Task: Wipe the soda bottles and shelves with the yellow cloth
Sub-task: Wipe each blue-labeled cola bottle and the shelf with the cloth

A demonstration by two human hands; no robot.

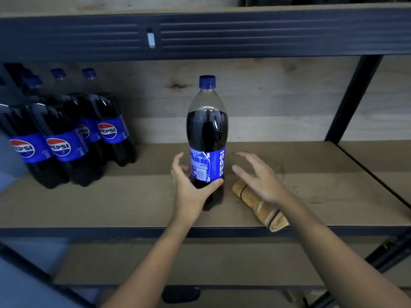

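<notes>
1. The left hand [189, 187] forms the grip: its thumb [214, 184] curls across the front of the lower body of a soda bottle [207, 138], and its fingers [178, 161] reach round the bottle's left side, so the grip holds the bottle near its base.
2. The bottle stands upright on the shelf [133, 196], with its blue cap on and its blue label just above the thumb.
3. To the right of the grip, the right hand [259, 178] hovers with fingers spread and relaxed, holding nothing; it is apart from the bottle's right side.
4. Under and just behind that hand lies the yellow cloth [261, 207], rolled up, on the shelf just beside the bottle's base; whether the hand touches it cannot be told.
5. The shelf surface right of the cloth shows a faint damp-looking patch [300, 187].
6. Well to the left of the grip, a cluster of soda bottles [66, 130] stands at the back left of the same shelf, labels facing forward.
7. Above the grip runs a dark metal beam [244, 34] of the upper shelf; a dark upright post [353, 96] stands far right.
</notes>
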